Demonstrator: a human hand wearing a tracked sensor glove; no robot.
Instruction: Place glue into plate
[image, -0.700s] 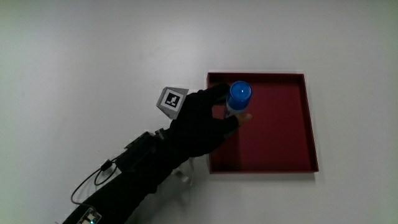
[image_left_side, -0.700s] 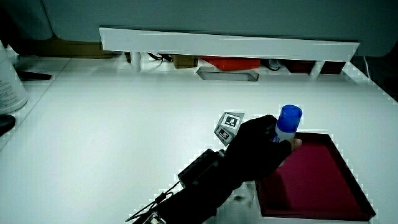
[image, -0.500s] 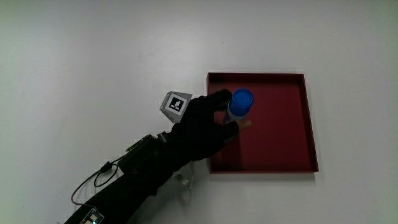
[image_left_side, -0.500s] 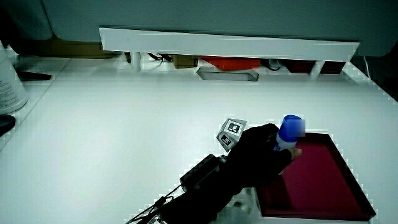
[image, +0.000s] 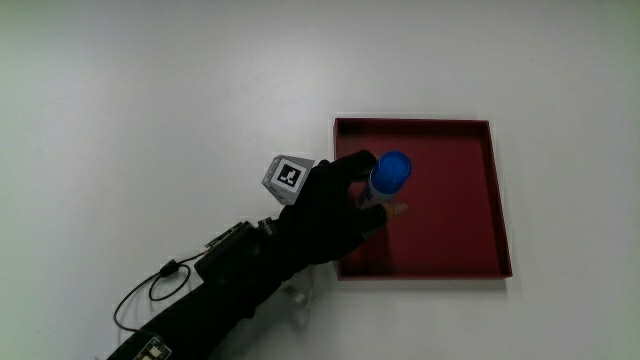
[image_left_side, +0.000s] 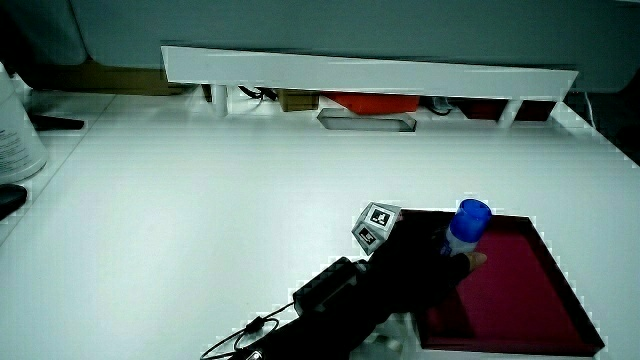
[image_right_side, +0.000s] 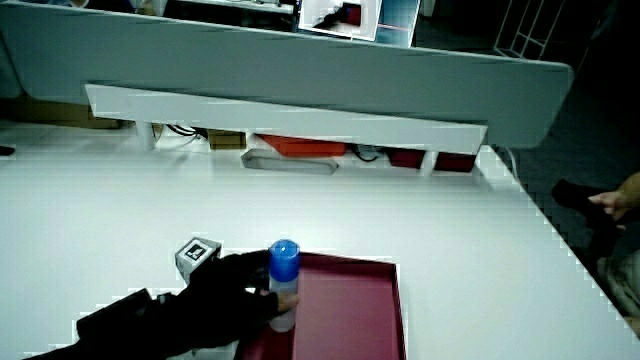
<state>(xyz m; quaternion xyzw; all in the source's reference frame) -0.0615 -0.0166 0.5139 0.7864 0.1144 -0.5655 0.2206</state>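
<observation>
A white glue stick (image: 384, 180) with a blue cap is held upright, apparently unlabelled, in the hand (image: 325, 205)'s closed grip, over the dark red plate (image: 455, 260).

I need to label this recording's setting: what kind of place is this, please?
Probably an office or lab workstation. A plain white table ends at a low partition with a white shelf. The hand wears a patterned cube and holds a glue stick over a red plate.
</observation>
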